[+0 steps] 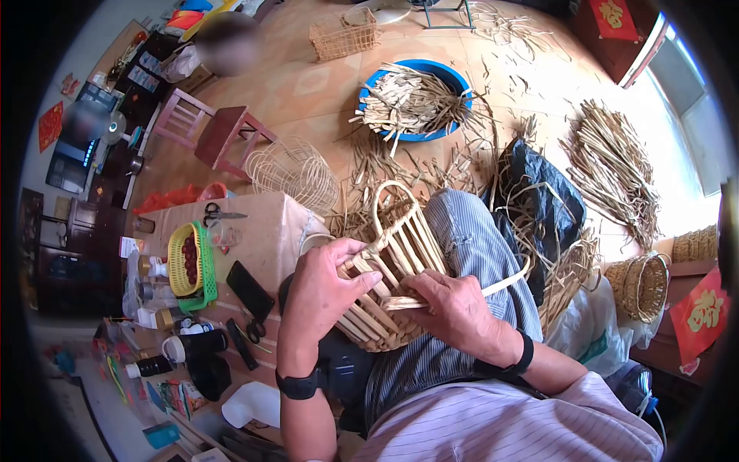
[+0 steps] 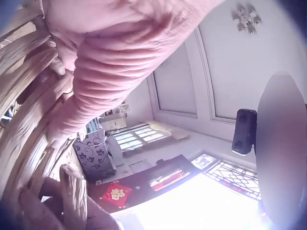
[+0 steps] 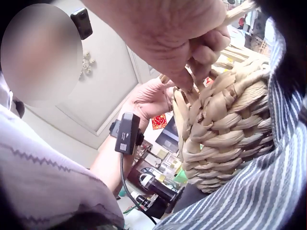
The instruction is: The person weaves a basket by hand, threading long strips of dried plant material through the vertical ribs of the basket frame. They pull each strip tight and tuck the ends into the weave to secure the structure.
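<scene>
A small woven basket point(image 1: 371, 326) of dried plant strips rests tilted on the person's lap, with an arched handle point(image 1: 377, 212) at its far end. My left hand point(image 1: 317, 291) grips the basket's near side, thumb on the outside and fingers reaching behind the upright strips. In the right wrist view, the closely plaited base point(image 3: 225, 136) shows beside the right hand. My right hand point(image 1: 460, 314) pinches a pale flat strip point(image 1: 506, 282) against the basket's lower edge; its long tail sticks out to the right. The right fingertips are partly hidden among the strips.
A blue tub point(image 1: 464, 85) piled with cut strips stands ahead on the floor. Bundled stalks point(image 1: 616, 169) and a black plastic bag point(image 1: 548, 192) lie at the right. On the left, a cardboard-topped table point(image 1: 262, 223) holds scissors point(image 1: 219, 215), a phone point(image 1: 249, 289) and a yellow basket point(image 1: 179, 250).
</scene>
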Demonstrator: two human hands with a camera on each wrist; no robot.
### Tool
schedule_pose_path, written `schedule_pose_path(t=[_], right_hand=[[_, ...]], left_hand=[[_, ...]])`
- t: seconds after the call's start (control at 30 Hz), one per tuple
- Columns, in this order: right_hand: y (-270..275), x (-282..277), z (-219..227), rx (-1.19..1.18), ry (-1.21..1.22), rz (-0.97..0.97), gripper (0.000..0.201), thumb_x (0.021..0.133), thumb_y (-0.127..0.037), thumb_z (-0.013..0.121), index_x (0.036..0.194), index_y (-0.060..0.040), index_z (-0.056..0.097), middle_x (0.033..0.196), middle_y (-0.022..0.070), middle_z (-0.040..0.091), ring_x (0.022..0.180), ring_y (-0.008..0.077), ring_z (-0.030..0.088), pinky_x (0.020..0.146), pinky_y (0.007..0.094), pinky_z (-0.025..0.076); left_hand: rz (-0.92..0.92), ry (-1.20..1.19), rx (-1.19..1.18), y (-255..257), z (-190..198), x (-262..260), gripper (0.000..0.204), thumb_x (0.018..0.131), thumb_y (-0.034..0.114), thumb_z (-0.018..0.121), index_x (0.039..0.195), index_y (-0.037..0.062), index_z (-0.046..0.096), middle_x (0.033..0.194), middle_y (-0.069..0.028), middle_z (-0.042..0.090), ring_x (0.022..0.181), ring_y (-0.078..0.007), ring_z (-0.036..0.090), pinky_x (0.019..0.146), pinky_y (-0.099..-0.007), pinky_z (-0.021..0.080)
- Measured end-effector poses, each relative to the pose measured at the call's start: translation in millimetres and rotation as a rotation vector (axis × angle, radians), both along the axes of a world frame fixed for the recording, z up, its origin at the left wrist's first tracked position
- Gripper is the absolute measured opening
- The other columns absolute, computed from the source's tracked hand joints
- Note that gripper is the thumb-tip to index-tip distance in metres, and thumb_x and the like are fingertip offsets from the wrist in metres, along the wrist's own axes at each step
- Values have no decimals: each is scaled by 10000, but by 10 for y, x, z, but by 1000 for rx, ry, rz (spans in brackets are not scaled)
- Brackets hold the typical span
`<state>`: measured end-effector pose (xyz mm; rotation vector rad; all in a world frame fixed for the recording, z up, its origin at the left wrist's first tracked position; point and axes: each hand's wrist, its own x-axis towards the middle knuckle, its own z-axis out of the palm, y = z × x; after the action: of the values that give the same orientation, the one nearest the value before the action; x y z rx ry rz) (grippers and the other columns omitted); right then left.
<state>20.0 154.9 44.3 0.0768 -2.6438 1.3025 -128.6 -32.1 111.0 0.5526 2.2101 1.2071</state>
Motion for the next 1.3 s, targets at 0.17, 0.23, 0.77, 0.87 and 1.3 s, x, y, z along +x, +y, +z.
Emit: schedule_pose_path(t=[0.17,0.23,0.77,0.87,1.3], right_hand=[[33,-21,10,-110,-47,-6,312,893,-188,878,1115,-46,713,931,165,766,813,407,766,711,482,616],[50,-44,30,-194,-82,-1,287,893,-175,872,1088,-34,714,900,186,762,817,422,763,709,485,609],[135,-52,62,-128,-80,36,236,875,-122,848,1030,-34,694,804,178,719,734,421,726,648,474,569],[107,-64,40,-132,-38,-9,243,845,-106,858,1002,-31,688,780,174,693,690,409,702,615,466,547],[51,-106,-60,-271,-140,-54,223,851,-61,860,1033,-3,745,811,201,742,717,356,766,643,422,592]], left_hand=[[-185,19,-170,107,32,-146,345,894,115,850,1185,-55,778,1023,-146,841,887,-146,752,867,-360,597],[-218,-10,-147,94,-37,-190,348,878,124,850,1172,-51,788,994,-145,838,868,-140,742,858,-363,596],[-112,277,-402,227,176,125,564,814,160,934,1308,-5,717,1117,-192,810,1029,-383,786,924,-462,609],[75,632,-344,275,93,358,593,802,146,953,1323,29,697,1248,-181,754,1128,-403,734,999,-496,584],[282,584,-177,168,-193,1084,431,963,-50,744,1379,31,669,1142,-160,763,1012,-363,775,850,-467,633]])
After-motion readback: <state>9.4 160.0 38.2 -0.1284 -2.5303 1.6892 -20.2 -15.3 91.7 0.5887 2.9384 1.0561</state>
